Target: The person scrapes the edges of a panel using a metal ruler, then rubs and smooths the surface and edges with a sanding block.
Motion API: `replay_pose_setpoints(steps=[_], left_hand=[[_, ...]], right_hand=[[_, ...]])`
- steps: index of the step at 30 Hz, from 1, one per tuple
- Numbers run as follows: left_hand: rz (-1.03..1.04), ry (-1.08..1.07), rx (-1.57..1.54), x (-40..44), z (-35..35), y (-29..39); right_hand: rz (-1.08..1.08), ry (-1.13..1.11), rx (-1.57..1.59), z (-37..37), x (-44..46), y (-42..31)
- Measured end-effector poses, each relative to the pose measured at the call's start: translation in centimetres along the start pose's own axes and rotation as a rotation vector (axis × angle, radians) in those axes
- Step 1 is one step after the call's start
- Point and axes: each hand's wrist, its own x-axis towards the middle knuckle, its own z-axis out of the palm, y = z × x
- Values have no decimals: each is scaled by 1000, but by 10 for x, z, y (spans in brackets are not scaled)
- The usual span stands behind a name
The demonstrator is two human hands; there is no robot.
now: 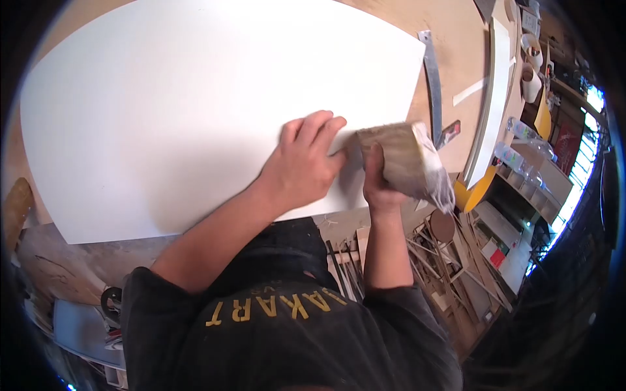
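Observation:
A large white panel [215, 111] with a curved far edge lies in front of me. My left hand [303, 159] rests palm down on it near the front edge, its fingers somewhat bent and apart and its thumb pointing toward the block. My right hand [385, 186] grips a brownish block-like thing [394, 153], with the thumb on its near face. Crumpled, clear-whitish plastic [433, 166] covers its right side. The block is tilted over the panel's right front edge. My other right fingers are hidden behind it. I cannot tell what the block is made of.
Right of the panel lie a dark metal strip [432, 81], a small red-and-grey tool [450, 132] and long white strips [492, 98] on the brown tabletop [456, 45]. Plastic bottles [512, 156] stand farther right. Scrap wood [456, 260] is piled below.

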Motion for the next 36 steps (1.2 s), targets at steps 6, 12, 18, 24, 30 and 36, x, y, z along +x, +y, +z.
replay_pose_setpoints(steps=[6,12,18,24,30,36], left_hand=[[-21,-70,121,6,-1,6],[-110,-294,327,19,30,55],[50,-485,263,-6,32,65],[-182,-304,469,17,27,65],[-139,-416,496,-6,31,78],[-195,-291,564,29,30,65]], right_hand=[[595,349,461,-23,9,-6],[935,418,887,-103,-17,16],[1085,100,1331,-158,-67,15],[1114,-79,1692,-164,-125,37],[985,-189,2120,-160,-131,32],[962,-259,2291,-157,-118,33]])
